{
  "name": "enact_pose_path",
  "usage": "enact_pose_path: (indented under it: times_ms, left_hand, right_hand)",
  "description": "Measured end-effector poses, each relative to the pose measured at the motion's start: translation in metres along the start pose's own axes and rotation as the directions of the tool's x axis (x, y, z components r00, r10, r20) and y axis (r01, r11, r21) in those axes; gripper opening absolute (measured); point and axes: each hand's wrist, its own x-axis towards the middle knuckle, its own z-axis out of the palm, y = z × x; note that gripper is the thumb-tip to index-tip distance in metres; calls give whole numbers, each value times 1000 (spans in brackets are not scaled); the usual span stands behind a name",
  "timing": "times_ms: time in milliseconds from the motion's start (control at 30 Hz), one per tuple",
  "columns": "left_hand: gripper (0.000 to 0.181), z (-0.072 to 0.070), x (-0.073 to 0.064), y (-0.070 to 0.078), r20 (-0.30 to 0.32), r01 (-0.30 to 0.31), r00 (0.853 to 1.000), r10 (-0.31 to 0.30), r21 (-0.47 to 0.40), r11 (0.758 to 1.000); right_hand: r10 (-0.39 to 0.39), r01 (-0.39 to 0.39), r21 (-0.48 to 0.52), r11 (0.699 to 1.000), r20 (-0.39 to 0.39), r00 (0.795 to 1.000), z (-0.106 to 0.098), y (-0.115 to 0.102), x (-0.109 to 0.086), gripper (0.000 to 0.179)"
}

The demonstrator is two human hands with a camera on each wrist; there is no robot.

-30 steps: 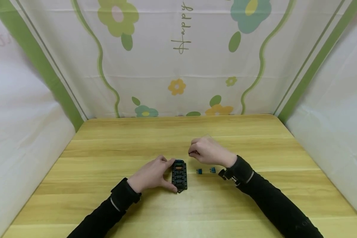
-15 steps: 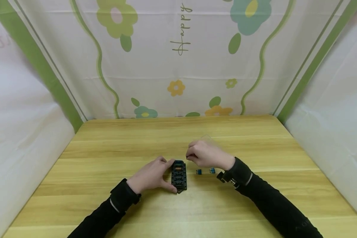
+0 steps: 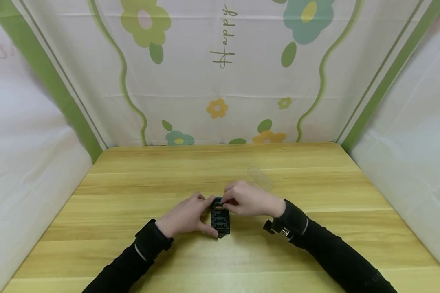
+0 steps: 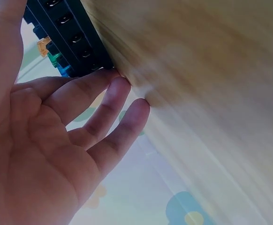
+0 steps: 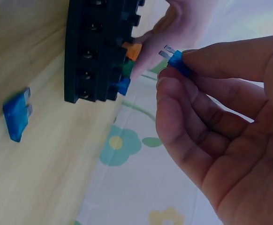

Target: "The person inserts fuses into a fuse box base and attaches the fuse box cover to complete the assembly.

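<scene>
On my head feed, the black rectangular plastic fuse block (image 3: pixel 220 224) sits on the light wood-grain tabletop (image 3: pixel 150 162), centre of the frame, just below the middle. My left grip (image 3: pixel 183 214), a bare hand, holds it from the left: finger at the upper left corner, thumb at the lower end. My right grip (image 3: pixel 252 198) is over its upper right edge, pinching a translucent blue two-prong blade fuse (image 5: pixel 176 61) between thumb and fingers. Right wrist cam has that fuse apart from the block, prongs toward upper left. I've got orange (image 5: pixel 132 50), green (image 5: pixel 128 68) and blue (image 5: pixel 122 86) inserts in a row at the block's end. A loose translucent blue blade fuse (image 5: pixel 15 118) lies on the tabletop, left side of the same feed. Clear rectangular plastic piece (image 3: pixel 259 177) lies above my right grip in the head view.
</scene>
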Motion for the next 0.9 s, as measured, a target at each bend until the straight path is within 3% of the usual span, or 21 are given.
enact_pose_path:
  times_ms: [233, 500, 900]
  left_hand:
    - [109, -2, 0, 0, 2, -4, 1000, 4, -13, 1000]
    - [101, -6, 1, 0, -27, -35, 999, 34, -31, 999]
    - [99, -7, -1, -1, -30, -51, 998, 49, -54, 997]
  right_hand:
    - [8, -8, -9, 1000, 14, 1000, 3, -6, 1, 12]
    - [-11, 10, 61, 998, 15, 1000, 6, -7, 2, 8]
    - [32, -32, 81, 996, -2, 999, 12, -9, 3, 7]
